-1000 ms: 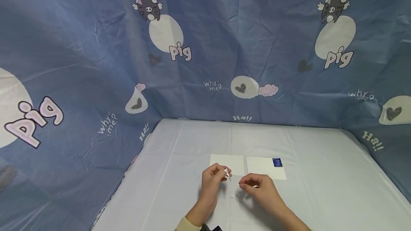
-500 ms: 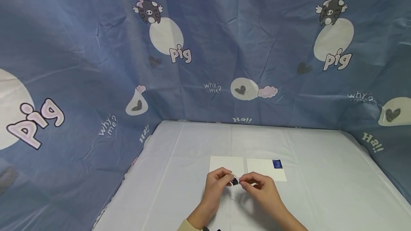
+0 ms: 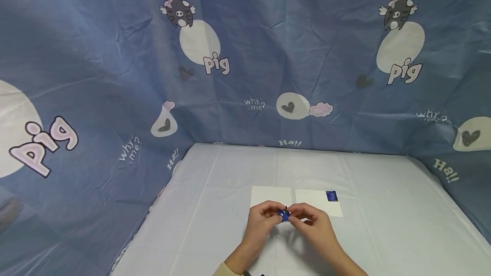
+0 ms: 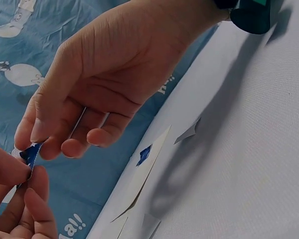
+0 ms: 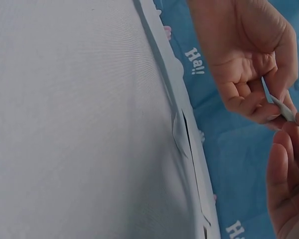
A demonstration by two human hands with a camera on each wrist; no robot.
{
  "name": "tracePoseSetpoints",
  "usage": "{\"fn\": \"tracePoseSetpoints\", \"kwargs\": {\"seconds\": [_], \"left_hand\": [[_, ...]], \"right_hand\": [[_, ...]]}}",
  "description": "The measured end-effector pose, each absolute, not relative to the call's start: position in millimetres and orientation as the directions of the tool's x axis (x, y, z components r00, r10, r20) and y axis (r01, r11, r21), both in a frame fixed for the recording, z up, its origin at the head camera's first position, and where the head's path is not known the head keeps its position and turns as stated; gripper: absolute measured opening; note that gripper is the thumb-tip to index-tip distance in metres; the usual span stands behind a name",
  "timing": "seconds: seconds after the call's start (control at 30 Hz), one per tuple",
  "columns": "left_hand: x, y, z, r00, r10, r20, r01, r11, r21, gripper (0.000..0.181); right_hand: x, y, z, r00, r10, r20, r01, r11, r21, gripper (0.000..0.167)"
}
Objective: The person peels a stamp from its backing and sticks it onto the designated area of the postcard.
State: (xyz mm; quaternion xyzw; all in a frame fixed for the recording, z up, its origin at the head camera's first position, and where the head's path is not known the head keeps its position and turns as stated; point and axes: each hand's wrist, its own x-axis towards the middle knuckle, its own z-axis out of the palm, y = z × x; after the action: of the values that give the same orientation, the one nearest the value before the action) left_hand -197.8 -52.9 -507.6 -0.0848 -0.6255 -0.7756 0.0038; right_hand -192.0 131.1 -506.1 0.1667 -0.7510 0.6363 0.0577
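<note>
Between my two hands is a small blue stamp-like sticker [image 3: 284, 215] with white marks on its face. My left hand [image 3: 258, 221] pinches its left side with thumb and fingers. The thumb and forefinger of my right hand [image 3: 313, 221] pinch the opposite edge. In the left wrist view the sticker [image 4: 32, 154] looks bent, its blue face partly covered by fingertips. From the right wrist, its pale underside [image 5: 283, 109] shows, and a thin piece of paper [image 5: 266, 90] sticks out of the left hand's fingers. Both hands are held above the table.
Behind the hands lie two white cards, a plain one [image 3: 268, 195] at left and another [image 3: 310, 199] at right with a blue stamp-like sticker [image 3: 332, 196] in its upper right corner. Pale paper scraps [image 4: 189, 132] lie on the white-covered table [image 3: 215, 216]. A printed blue curtain surrounds it.
My left hand has moved right to meet the right hand. The sticker, white side showing at first, now turns its blue face up, and the right fingers have taken its edge.
</note>
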Motion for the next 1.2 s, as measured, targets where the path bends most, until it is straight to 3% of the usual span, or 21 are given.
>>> {"fn": "tracePoseSetpoints", "kwargs": {"seconds": [0.77, 1.2], "left_hand": [[-198, -49, -511, -0.986, 0.093, 0.141, 0.121, -0.191, 0.974, 0.043], [-203, -57, -498, -0.975, 0.052, 0.215, 0.220, 0.111, 0.969, 0.034]], "right_hand": [[-199, 139, -505, -0.963, -0.148, 0.226, -0.247, 0.142, -0.959, 0.027], [-212, 145, -492, -0.967, -0.163, 0.194, -0.228, 0.233, -0.945, 0.026]]}}
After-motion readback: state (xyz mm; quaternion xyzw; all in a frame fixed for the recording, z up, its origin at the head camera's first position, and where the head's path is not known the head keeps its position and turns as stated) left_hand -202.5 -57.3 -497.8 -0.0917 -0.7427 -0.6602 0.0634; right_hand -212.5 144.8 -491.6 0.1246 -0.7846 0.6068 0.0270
